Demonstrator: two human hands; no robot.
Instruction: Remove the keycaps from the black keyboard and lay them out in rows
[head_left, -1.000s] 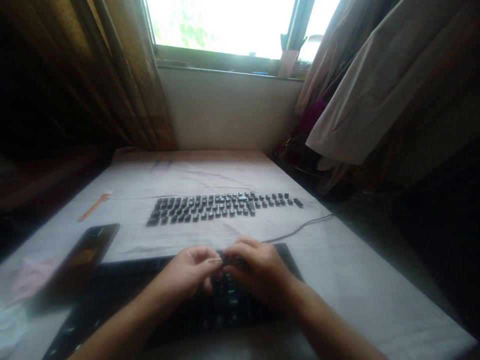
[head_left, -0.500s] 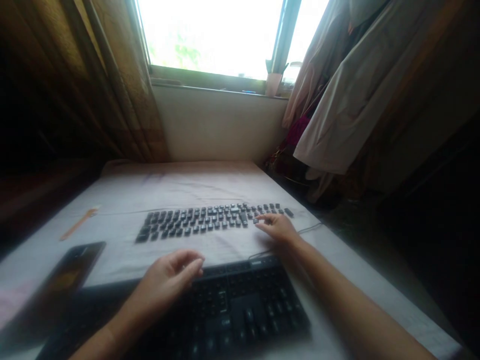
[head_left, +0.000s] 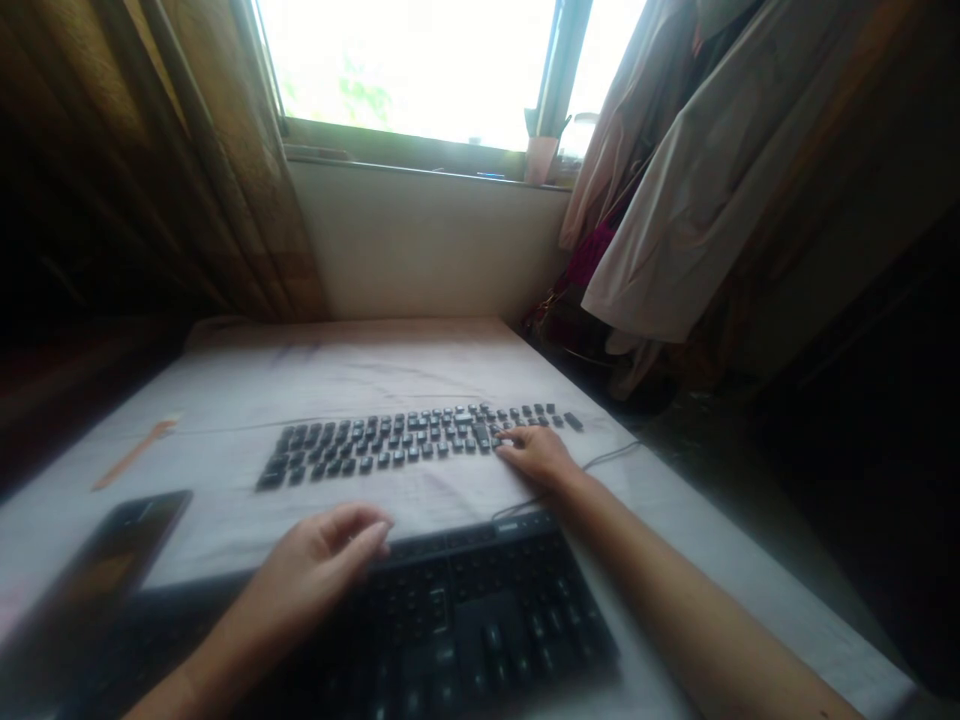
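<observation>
1. Beyond the keyboard (head_left: pixel 487 605), keycaps (head_left: pixel 394 440) lie in close rows; the right hand's (head_left: pixel 540 456) narrow grip, contents unclear, could knock crowded neighbours askew.
2. Over the keyboard, the left hand's (head_left: pixel 330 550) curled grip, contents unclear, could, if slack, drop anything small.

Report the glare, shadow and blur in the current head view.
In the head view, the window is blown out to near white, with faint green showing; in the same view, the curtain sinks into darkness toward the left edge; also in the head view, the keyboard blurs toward the bottom, while the loose keycaps look crisper.
</observation>
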